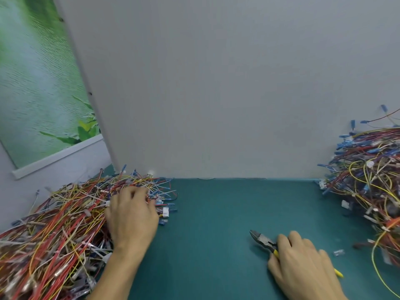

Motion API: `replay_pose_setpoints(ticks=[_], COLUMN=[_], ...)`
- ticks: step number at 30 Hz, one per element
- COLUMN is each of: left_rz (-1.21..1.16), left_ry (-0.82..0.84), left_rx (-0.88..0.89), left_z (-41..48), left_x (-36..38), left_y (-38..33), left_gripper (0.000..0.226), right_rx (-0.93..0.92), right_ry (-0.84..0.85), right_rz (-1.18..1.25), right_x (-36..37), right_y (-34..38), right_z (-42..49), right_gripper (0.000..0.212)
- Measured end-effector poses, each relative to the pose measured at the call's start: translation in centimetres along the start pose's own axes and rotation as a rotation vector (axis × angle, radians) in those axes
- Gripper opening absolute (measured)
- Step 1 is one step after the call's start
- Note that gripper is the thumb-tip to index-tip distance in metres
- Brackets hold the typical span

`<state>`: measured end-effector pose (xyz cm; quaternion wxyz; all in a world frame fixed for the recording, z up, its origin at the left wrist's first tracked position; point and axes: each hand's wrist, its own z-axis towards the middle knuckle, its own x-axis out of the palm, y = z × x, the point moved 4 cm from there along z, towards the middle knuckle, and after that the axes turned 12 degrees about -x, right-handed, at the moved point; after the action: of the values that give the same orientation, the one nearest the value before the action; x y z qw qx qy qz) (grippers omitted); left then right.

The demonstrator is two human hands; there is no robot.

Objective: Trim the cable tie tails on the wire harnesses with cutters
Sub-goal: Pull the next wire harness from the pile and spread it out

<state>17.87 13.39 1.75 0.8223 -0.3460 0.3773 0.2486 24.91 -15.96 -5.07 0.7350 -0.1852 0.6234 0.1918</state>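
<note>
Teal and matte, the flat surface (pixel 216 213) runs back to a plain grey panel (pixel 216 83) that stands upright behind it. A glossy green leaf-print poster (pixel 39 83) hangs on the wall at far left.

On the left of the surface lies a loose, springy heap of wire harnesses (pixel 54 224): thin red, yellow and blue strands with small blue and white plastic plugs. Pale, stiff cable tie tails (pixel 95 200) stick out of it at all angles. The left hand (pixel 132 217) rests on this heap. Its bent fingers are sunk among the wires with the tips hidden, so whether they grip cannot be told.

Well apart, the right hand (pixel 303 263) curls round the yellow handles of the cutters (pixel 263 240). Their dark metal nose lies on the surface, pointing back and left.

A second tangled pile (pixel 372 169) is mounded at the right edge. A small clear plastic bit (pixel 338 252) lies near it.
</note>
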Motion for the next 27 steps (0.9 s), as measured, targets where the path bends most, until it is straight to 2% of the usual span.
replay_pose_setpoints(ticks=[4, 9, 13, 19, 27], left_rz=[0.192, 0.258, 0.208, 0.132, -0.011], left_ry=[0.065, 0.086, 0.03, -0.087, 0.093], left_rx=[-0.189, -0.242, -0.241, -0.199, -0.23], left_z=[0.7, 1.2, 1.7, 2.3, 2.5], left_x=[0.1, 0.1, -0.3, -1.3, 0.3], left_y=[2.3, 3.2, 3.7, 3.8, 4.0], left_gripper=[0.045, 0.048, 0.047, 0.031, 0.037], right_rx=[-0.018, -0.032, -0.024, -0.025, -0.023], right_ry=[-0.019, -0.025, -0.02, -0.015, -0.027], right_rz=[-0.008, -0.01, -0.02, -0.034, -0.038], right_x=[0.0, 0.0, 0.1, 0.3, 0.3], right_y=[0.1, 0.1, 0.1, 0.1, 0.2], right_z=[-0.1, -0.2, -0.1, -0.1, -0.1], right_gripper=[0.026, 0.025, 0.025, 0.024, 0.033])
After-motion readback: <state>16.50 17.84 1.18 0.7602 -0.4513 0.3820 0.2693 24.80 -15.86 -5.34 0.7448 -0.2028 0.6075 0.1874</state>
